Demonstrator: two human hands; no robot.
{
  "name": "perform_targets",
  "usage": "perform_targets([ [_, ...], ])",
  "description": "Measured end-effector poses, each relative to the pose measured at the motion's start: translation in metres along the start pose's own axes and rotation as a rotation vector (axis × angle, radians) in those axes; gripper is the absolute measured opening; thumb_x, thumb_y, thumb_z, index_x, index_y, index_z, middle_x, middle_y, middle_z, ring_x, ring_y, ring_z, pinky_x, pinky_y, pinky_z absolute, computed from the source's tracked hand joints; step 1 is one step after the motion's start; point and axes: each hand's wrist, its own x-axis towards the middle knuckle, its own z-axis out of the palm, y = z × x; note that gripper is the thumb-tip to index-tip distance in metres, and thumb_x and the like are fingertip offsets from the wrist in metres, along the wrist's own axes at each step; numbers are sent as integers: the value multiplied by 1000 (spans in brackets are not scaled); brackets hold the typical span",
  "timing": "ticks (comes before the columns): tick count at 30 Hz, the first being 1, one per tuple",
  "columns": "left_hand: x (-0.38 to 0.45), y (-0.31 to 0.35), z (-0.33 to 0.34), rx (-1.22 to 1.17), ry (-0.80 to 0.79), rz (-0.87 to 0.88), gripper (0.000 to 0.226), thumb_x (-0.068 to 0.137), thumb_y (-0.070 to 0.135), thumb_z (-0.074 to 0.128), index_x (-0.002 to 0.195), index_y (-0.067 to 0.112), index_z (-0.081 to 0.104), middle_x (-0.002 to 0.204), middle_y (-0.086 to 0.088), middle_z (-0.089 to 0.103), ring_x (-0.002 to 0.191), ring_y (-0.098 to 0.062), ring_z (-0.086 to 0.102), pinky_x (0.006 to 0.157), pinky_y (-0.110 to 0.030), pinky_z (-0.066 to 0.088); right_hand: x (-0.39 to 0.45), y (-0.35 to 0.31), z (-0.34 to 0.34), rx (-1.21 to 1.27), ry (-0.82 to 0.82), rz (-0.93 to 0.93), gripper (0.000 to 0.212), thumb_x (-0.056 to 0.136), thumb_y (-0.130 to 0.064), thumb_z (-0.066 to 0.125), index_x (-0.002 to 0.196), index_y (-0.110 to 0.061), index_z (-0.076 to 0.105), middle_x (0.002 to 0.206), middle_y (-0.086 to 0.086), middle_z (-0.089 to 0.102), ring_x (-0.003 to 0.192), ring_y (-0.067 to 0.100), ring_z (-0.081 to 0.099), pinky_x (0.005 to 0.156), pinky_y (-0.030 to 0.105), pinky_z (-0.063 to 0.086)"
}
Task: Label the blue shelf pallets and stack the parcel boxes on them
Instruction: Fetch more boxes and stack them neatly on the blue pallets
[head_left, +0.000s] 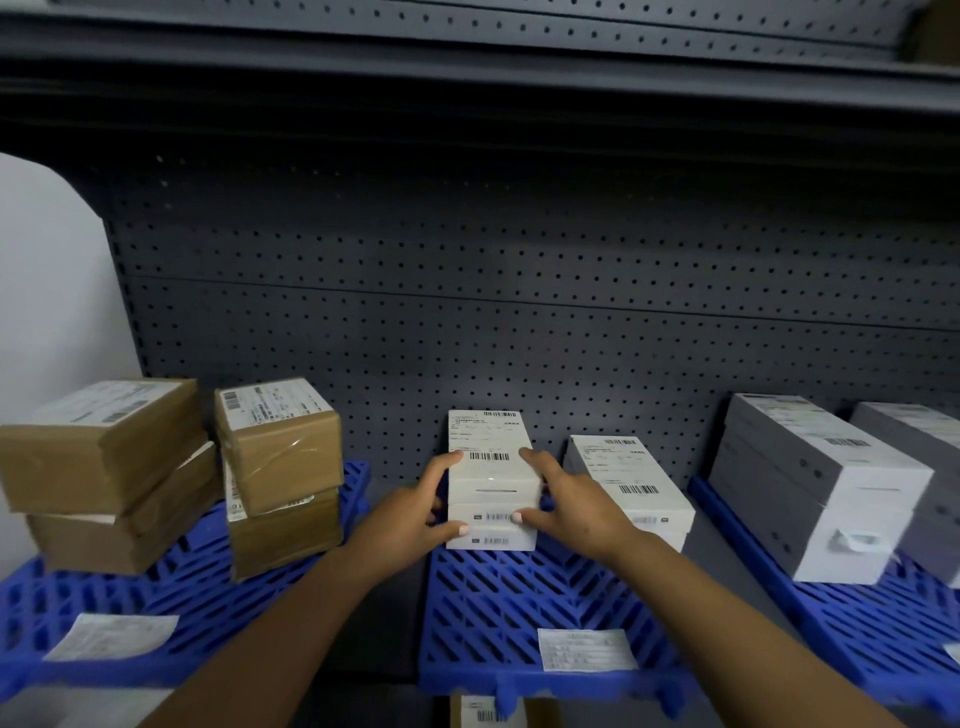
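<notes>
Gripping white parcel stack (491, 483) (barcoded) | both hands | middle pallet (519, 603)

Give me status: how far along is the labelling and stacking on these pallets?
Done: white paper labels sit on the left blue plastic pallet and the middle blue plastic pallet; brown cardboard parcels and grey boxes are stacked. In hand: the left hand and right hand grip the white box stack on the middle pallet. Left: another box shows below the shelf.
</notes>
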Motion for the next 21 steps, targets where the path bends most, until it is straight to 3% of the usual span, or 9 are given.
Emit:
perform_targets([
  [5, 3, 0, 0, 61, -2, -9, 85, 86, 41, 65, 142, 47, 1, 99, 1, 63, 83, -10, 61, 77, -38, 54, -6, -6, 2, -38, -20, 20, 89, 86, -35, 67, 149, -32, 5, 72, 1, 57, 66, 16, 53, 51, 26, 36],
  [7, 2, 1, -2, 195, 21, -16, 86, 86, 47, 63, 143, 45, -1, 96, -1, 65, 77, -13, 62, 70, -38, 54, -7, -8, 3, -41, -14, 13, 88, 86, -34, 66, 149, -31, 5, 66, -3, 50, 60, 12, 46, 47, 22, 27],
  [10, 0, 6, -2, 446, 119, -10, 86, 84, 59, 56, 146, 40, -1, 92, 1, 65, 75, -15, 60, 63, -33, 51, -7, -9, 3, -41, -10, 24, 89, 87, -34, 65, 149, -33, 2, 77, 2, 58, 65, 14, 50, 50, 24, 33],
  [13, -1, 8, 1, 449, 153, -14, 86, 83, 59, 58, 147, 41, 3, 120, 1, 59, 102, -20, 57, 74, -35, 50, -7, -8, 6, -60, -9, 40, 90, 87, -34, 65, 149, -34, -1, 86, 7, 64, 73, 19, 57, 59, 30, 43],
  [16, 1, 13, -5, 428, 121, -26, 85, 81, 56, 63, 146, 40, 11, 141, 4, 43, 124, -21, 44, 86, -36, 46, -5, -8, 5, -88, -4, 33, 88, 88, -34, 64, 149, -34, 0, 87, 5, 61, 80, 22, 59, 63, 33, 45],
  [18, 4, 20, -10, 440, 108, -18, 85, 78, 53, 67, 145, 38, 17, 148, 5, 32, 131, -20, 35, 92, -36, 43, -3, -6, 1, -117, -5, 11, 87, 86, -36, 65, 149, -32, 5, 109, 8, 59, 99, 26, 58, 75, 35, 47],
  [21, 7, 29, -19, 480, 70, -18, 90, 75, 53, 70, 147, 33, 19, 157, 2, 14, 140, -21, 20, 102, -38, 38, -1, -2, -9, -140, -20, -34, 91, 82, -45, 67, 150, -32, 8, 148, 6, 33, 129, 28, 39, 99, 39, 41],
])
